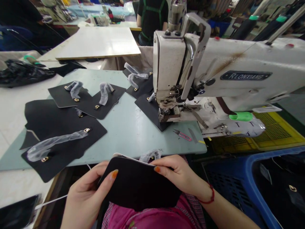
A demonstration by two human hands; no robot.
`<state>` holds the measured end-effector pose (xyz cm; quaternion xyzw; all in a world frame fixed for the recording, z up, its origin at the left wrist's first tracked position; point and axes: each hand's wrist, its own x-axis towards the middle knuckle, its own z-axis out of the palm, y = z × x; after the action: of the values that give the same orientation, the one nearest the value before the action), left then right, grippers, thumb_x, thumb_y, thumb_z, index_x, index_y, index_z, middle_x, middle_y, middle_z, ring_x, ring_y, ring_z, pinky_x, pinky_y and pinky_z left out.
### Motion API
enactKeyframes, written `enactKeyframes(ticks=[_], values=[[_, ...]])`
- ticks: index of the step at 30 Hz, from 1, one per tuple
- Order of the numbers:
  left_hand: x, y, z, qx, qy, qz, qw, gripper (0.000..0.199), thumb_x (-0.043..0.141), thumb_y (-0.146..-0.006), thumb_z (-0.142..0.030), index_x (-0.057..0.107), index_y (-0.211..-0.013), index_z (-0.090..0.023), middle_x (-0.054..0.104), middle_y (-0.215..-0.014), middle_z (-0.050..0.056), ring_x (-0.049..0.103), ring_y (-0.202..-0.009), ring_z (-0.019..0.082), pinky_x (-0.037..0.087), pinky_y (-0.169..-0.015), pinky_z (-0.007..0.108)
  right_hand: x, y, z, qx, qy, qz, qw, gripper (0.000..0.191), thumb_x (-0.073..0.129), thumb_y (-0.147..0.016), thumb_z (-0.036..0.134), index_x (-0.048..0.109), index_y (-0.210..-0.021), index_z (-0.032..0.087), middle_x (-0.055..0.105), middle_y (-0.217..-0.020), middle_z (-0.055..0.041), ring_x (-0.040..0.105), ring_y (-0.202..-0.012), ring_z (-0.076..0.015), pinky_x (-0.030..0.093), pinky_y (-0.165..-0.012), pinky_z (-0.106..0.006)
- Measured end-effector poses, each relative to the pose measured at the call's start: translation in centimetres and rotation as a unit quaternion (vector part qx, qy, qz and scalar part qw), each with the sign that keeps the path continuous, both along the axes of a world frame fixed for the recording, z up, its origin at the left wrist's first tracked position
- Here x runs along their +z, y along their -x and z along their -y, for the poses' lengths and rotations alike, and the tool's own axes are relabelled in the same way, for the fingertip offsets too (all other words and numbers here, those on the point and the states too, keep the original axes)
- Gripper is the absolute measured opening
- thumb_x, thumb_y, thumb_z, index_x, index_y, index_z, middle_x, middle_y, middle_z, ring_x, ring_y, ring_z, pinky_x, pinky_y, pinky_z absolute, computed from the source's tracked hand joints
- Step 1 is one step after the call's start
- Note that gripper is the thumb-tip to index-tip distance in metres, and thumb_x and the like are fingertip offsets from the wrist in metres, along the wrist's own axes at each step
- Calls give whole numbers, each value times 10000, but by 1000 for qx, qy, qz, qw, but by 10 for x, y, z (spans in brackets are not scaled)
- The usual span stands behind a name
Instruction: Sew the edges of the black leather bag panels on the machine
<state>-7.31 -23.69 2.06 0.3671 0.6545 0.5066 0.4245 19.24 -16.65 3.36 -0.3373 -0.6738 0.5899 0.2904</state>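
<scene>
Both my hands hold one black leather panel over my lap, in front of the table edge. My left hand grips its left side, thumb on top. My right hand pinches its upper right edge, where a plastic-wrapped strap sticks up. The white sewing machine stands on the table's right half, with another black panel lying under its presser foot.
Several black panels with gold rings and wrapped straps lie on the pale green table. Pink thread snips rest by the machine. A blue crate stands at right, a yellow one behind it. A person stands beyond the machine.
</scene>
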Motion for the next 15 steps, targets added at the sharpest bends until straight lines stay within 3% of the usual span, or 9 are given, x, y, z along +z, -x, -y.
enactKeyframes(ticks=[7,15], values=[[-1,1,5,-25,0,-2,1000,253,787,-769,-303,751,-1013,-248,747,-1086,0,701,-953,168,542,-866,181,8,23,-2,-3,-19,-18,1000,254,553,-1009,286,746,-1146,191,750,-1005,-36,699,-886,-154,497,-770,-216],[-1,-2,3,-66,-38,-50,996,133,738,-823,-273,748,-956,-266,720,-1106,-16,682,-976,144,529,-879,161,16,35,-3,1,-36,-30,999,263,547,-1016,260,711,-1221,234,746,-1000,-11,699,-922,-132,499,-817,-195]])
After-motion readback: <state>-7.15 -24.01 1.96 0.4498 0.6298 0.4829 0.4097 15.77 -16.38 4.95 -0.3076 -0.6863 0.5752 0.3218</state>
